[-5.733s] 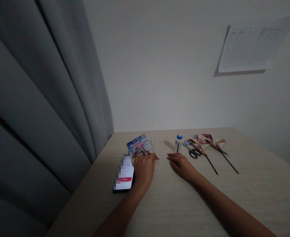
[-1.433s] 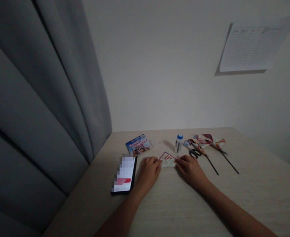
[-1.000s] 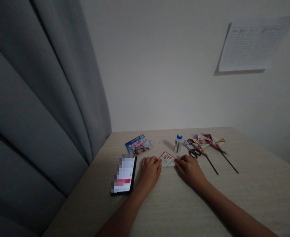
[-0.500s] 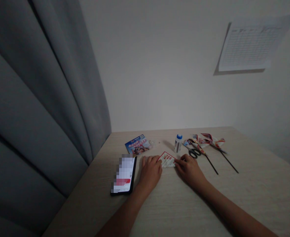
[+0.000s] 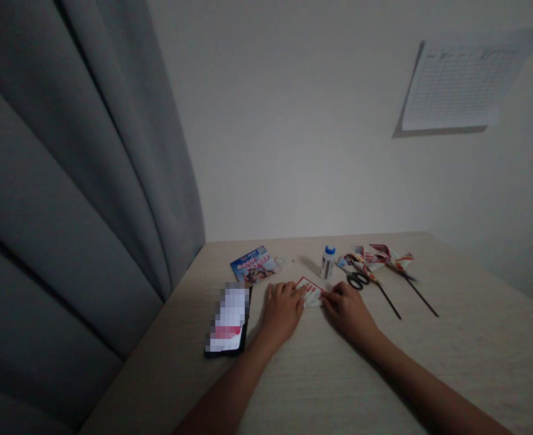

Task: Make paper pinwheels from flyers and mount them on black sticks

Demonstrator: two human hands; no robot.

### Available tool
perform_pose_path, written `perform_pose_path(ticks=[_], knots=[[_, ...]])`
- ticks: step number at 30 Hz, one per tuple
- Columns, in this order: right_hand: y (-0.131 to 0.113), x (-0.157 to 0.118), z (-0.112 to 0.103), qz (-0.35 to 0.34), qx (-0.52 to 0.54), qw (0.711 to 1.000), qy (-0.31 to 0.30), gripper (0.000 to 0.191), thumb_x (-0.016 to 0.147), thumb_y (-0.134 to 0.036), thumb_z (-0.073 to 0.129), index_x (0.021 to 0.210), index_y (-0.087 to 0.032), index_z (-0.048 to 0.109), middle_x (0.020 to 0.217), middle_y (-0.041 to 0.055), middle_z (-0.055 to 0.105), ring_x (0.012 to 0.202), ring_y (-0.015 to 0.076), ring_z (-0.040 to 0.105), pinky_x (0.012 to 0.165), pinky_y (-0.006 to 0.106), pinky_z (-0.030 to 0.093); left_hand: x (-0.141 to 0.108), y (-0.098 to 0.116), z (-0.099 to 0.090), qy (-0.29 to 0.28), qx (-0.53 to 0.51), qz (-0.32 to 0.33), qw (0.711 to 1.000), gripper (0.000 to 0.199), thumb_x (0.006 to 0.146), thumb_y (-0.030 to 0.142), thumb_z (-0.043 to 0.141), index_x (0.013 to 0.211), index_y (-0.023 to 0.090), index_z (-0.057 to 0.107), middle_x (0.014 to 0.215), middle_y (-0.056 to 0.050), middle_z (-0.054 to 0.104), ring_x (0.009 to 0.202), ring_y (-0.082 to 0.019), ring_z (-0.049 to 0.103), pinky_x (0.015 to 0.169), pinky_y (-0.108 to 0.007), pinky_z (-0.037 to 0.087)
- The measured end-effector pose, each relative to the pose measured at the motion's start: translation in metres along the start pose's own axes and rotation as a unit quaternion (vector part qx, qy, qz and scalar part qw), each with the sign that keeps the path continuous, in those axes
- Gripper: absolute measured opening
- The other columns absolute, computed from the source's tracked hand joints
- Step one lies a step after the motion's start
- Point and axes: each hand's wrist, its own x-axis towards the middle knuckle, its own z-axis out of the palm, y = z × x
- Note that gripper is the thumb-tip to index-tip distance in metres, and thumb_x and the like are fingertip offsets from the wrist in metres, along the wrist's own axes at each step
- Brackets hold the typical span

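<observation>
Pale table (image 5: 293, 374), white wall behind | left hand (image 5: 283, 311): fingers on paper (image 5: 310, 293), pressing its left side | right hand (image 5: 347, 307): fingertips at its right corner, grip unclear | paper flat between hands, nearer than glue (image 5: 327, 264)

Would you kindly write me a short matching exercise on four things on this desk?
Things:
1. White bottle
2. Phone
3. Scissors
4. Small paper

Places and states:
A. Black-handled
B. Between the left hand and the right hand
C. Upright, blue-capped
D. Lying flat, screen lit

Pairs: 1-C, 2-D, 3-A, 4-B
</observation>
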Motion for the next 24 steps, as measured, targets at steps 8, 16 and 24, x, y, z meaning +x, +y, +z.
perform_pose_path(ticks=[8,16,24], knots=[[0.000,-0.001,0.001,0.004,0.023,1.000,0.006,0.030,0.095,-0.032,0.052,0.106,-0.019,0.076,0.096,0.0119,0.062,0.089,0.0223,0.060,0.086,0.034,0.047,-0.003,-0.006,0.013,-0.029,-0.032,-0.009,0.999,0.047,0.099,0.030,0.036,0.144,0.041,0.043,0.155,0.004,0.043,0.146,-0.026,0.031,0.119,-0.065,0.005],[-0.015,0.012,-0.006,0.053,-0.062,0.996,-0.030,0.035,0.088,-0.055,0.058,0.096,-0.022,0.068,0.100,0.0116,0.062,0.100,0.0302,0.057,0.085,0.043,0.042,-0.003,-0.006,0.011,-0.054,-0.042,-0.015,0.998,0.050,0.099,0.045,0.036,0.149,0.042,0.036,0.158,0.004,0.037,0.149,-0.026,0.027,0.120,-0.065,0.004],[-0.015,0.010,-0.001,0.120,-0.055,0.990,-0.045,0.049,0.084,-0.062,0.061,0.116,-0.024,0.061,0.118,0.0128,0.058,0.111,0.0327,0.052,0.089,0.047,0.040,-0.001,-0.009,0.013,-0.073,0.003,-0.019,0.997,0.052,0.099,0.052,0.034,0.150,0.043,0.033,0.160,0.006,0.032,0.150,-0.025,0.023,0.120,-0.064,0.007]])
